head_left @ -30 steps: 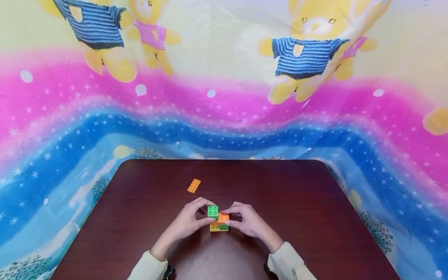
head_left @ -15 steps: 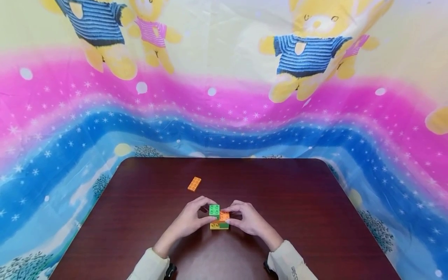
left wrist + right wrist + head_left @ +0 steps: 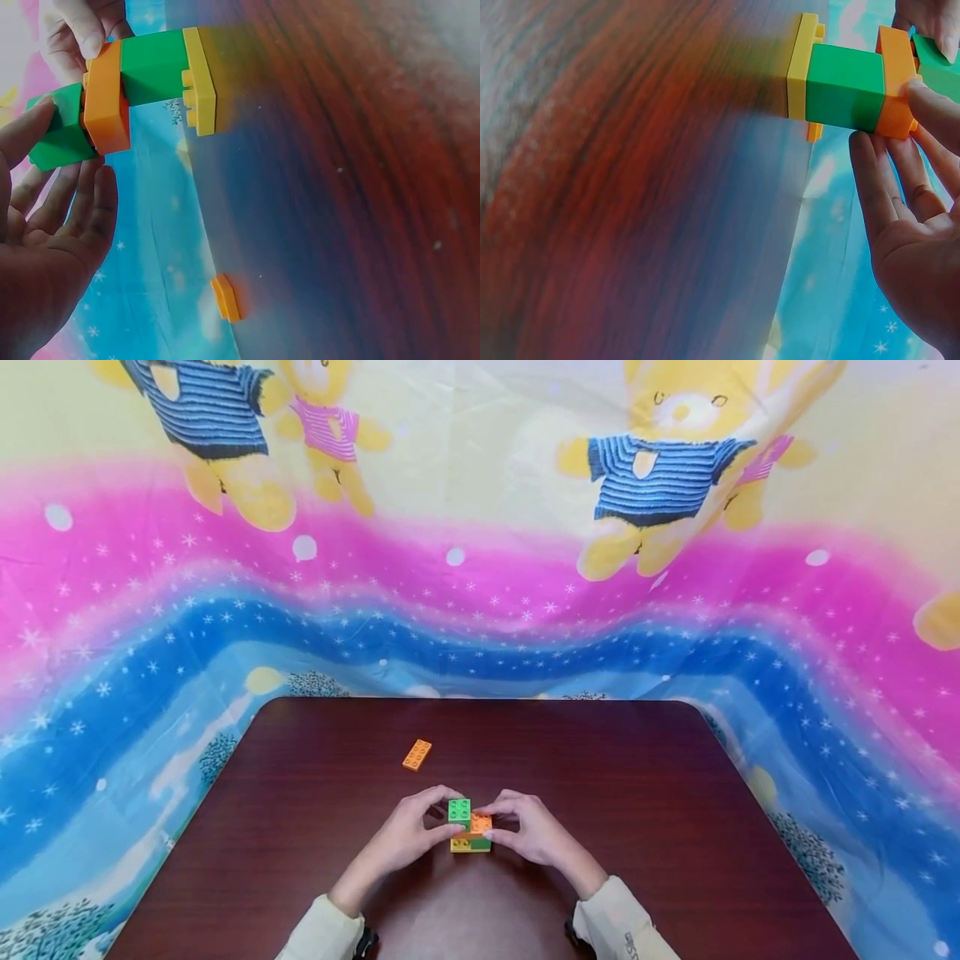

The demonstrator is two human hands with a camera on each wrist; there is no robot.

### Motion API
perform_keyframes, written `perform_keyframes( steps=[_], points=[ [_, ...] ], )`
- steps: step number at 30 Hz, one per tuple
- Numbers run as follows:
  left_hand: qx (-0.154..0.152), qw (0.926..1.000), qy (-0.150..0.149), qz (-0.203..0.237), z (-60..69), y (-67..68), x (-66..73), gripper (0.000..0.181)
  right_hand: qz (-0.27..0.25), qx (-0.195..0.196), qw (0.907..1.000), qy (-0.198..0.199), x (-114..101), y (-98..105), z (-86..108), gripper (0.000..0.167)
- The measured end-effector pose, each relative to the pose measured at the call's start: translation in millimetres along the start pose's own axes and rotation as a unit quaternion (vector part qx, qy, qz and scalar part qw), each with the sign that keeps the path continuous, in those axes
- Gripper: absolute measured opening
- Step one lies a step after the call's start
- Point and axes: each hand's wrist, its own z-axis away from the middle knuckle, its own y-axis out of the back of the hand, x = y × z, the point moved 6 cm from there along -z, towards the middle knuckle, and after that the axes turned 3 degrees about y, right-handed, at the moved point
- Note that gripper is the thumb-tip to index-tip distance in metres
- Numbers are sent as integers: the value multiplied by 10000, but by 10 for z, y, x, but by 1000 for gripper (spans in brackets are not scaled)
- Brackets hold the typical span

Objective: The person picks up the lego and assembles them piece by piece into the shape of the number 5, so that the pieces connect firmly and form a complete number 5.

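Note:
A small tower of toy building bricks stands near the table's front middle, between both hands. My left hand (image 3: 408, 831) pinches the green top brick (image 3: 459, 810) between thumb and fingers. That brick sits over the left end of an orange brick (image 3: 481, 822), whose right end my right hand (image 3: 536, 831) pinches. Below lies a second green brick (image 3: 154, 66), under the orange one's right part. The yellow plate (image 3: 200, 82) forms the base on the tabletop, its left studs uncovered. In the left wrist view a faint gap shows between the top green brick and the orange one.
An orange plate (image 3: 417, 755) with studs up lies farther back on the dark brown table (image 3: 600, 760), left of the tower. A curtain (image 3: 480, 585) printed with bears hangs behind the table and along its sides.
The green top brick has shifted slightly right over the orange brick, together with my left hand. My right hand keeps its hold. In the last half second almost nothing moves.

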Motion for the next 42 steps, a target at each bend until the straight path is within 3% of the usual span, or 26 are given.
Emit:
perform_keyframes(
  steps=[4, 12, 42],
  points=[
    [-32, 9998, 30, 197, 7, -23, -19, 29, 19, -1, 10000, -12, -3, 1, 0, 35],
    [-264, 9944, -24, 1020, 10, -108, -72, 28, 123, -16, 9999, -59, 10, 3, 13, 37],
    [62, 9938, 20, 1112, 25, -117, -140, 28, 20, 25, 9999, -102, 35, -12, 4, 37]
  ],
)
